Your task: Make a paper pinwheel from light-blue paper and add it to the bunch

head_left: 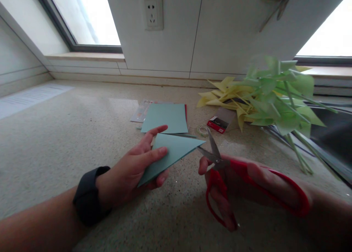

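A light blue-green paper folded into a triangle (pixel 172 149) is pinched in my left hand (pixel 137 158), thumb on top and fingers beneath. Its sharp corner points to the right. My right hand (pixel 255 182) has its fingers through the handles of red-handled scissors (pixel 217 160). The scissor blades are spread apart, close to the paper's right corner; whether they touch it I cannot tell. Behind the folded paper lies a stack of square blue-green paper (pixel 166 117).
Yellow paper pinwheels (pixel 225 92) and green paper pinwheels (pixel 280 98) lie at the right, by a dark sink (pixel 335 131). A small red box (pixel 220 122) and a tape roll (pixel 202 130) sit behind the scissors. A printed sheet (pixel 30 98) lies far left.
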Motion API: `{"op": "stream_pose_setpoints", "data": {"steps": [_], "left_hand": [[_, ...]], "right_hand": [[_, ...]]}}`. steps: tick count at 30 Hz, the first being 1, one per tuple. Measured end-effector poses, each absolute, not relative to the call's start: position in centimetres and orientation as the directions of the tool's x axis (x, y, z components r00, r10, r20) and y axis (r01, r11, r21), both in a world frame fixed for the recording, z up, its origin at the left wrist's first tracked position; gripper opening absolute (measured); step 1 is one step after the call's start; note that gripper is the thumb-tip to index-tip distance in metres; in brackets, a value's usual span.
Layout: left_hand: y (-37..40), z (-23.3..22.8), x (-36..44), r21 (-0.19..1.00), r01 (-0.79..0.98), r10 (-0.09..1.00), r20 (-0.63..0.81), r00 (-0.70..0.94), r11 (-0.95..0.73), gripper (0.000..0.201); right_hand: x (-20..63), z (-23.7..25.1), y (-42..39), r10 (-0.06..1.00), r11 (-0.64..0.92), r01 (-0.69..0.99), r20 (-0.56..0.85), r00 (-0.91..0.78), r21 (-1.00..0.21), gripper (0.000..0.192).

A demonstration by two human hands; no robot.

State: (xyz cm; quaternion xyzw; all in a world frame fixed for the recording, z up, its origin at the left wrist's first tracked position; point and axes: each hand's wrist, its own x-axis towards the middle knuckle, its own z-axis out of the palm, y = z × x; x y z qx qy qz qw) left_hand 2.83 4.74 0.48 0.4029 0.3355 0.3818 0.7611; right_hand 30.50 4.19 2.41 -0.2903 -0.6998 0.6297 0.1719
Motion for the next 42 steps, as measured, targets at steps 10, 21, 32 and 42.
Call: {"op": "stream_pose_setpoints", "data": {"steps": [10, 21, 32, 42], "left_hand": [[4.8, -0.2, 2.1, 0.856, -0.303, 0.770, -0.159, 0.618, 0.419, 0.015], [4.6, -0.3, 1.7, 0.816, -0.302, 0.652, -0.117, 0.749, 0.493, 0.022], [4.3, -0.5, 1.4, 0.881, -0.123, 0.640, -0.229, 0.734, 0.457, 0.021], [4.4, -0.3, 1.1, 0.929, -0.013, 0.626, -0.239, 0.742, 0.370, 0.025]], "right_hand": [[32.7, 0.6, 6.9, 0.250, -0.165, -0.036, -0.006, -0.968, -0.986, 0.081], [32.0, 0.6, 6.7, 0.215, -0.234, -0.107, 0.056, -0.975, -0.966, 0.072], [32.0, 1.6, 5.3, 0.309, -0.336, -0.028, -0.082, -0.948, -0.942, 0.073], [31.7, 1.8, 5.9, 0.213, -0.294, 0.040, -0.106, -0.971, -0.955, 0.080]]}}
